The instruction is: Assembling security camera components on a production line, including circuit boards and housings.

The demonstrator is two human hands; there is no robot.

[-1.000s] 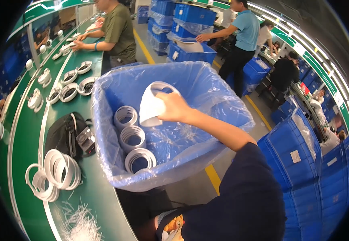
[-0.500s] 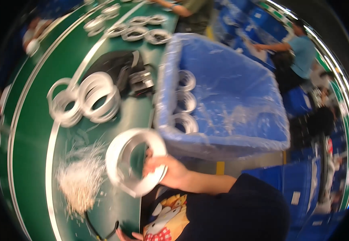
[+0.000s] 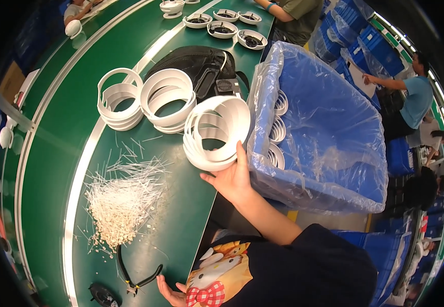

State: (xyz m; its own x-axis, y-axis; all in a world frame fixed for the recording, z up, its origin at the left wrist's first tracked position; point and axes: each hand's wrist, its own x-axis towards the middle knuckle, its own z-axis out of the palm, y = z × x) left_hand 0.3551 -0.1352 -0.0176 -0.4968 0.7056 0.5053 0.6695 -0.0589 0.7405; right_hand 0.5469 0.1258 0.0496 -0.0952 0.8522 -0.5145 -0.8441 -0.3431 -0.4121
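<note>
My right hand [image 3: 236, 177] rests against the near side of a tilted stack of white plastic rings [image 3: 236, 123] at the table's right edge. Its thumb stands apart and its forefinger lies stretched along the stack; the other fingers are largely hidden. Partly cut off at the bottom, my left hand [image 3: 172, 292] is open, its fingers apart and holding nothing. Just left of it lie black-handled cutting pliers [image 3: 132, 284]. Two more stacks of white rings, one at the left [image 3: 119, 120] and one in the middle [image 3: 171, 117], stand farther back.
A heap of white cable ties [image 3: 125, 199] covers part of the green table [image 3: 181, 215]. Behind the rings sits a black mesh bag [image 3: 194, 64]. To the right, a blue bin [image 3: 329, 117] with clear lining holds rings. White-rimmed parts [image 3: 222, 29] and co-workers are farther off.
My right hand has carried white rings away from me and they now form a third stack beside the other two. The view has shifted, bringing the pliers and my left hand more into sight.
</note>
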